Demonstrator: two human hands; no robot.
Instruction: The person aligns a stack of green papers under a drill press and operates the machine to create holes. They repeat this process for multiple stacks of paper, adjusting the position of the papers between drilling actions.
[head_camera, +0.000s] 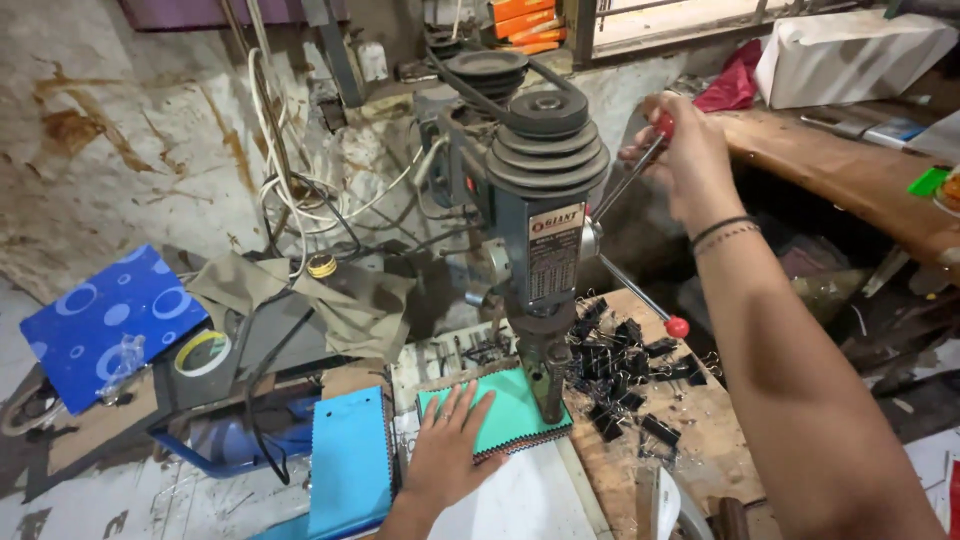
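Our left hand (447, 450) lies open, pressing a teal paper stack (505, 408) under the grey drill press (535, 200). Our right hand (685, 155) grasps its red-knobbed feed lever (650, 145); the bit seems at the stack's edge, and we cannot tell whether any hole is drilled.

The stack of sheets (510, 405) under the drill is teal, the lever knobs (678, 327) are red, and the binder clips (625, 375) black. A blue board (110, 320) carries pale circles.

A rectangular label plate (553, 262), white and red at the top over dark small print, is fixed to the front of the drill press head at centre. Orange boxes (524, 22) are stacked at the far centre, on the window ledge. A white wrapped package (848, 55) lies at the far right on the wooden bench.
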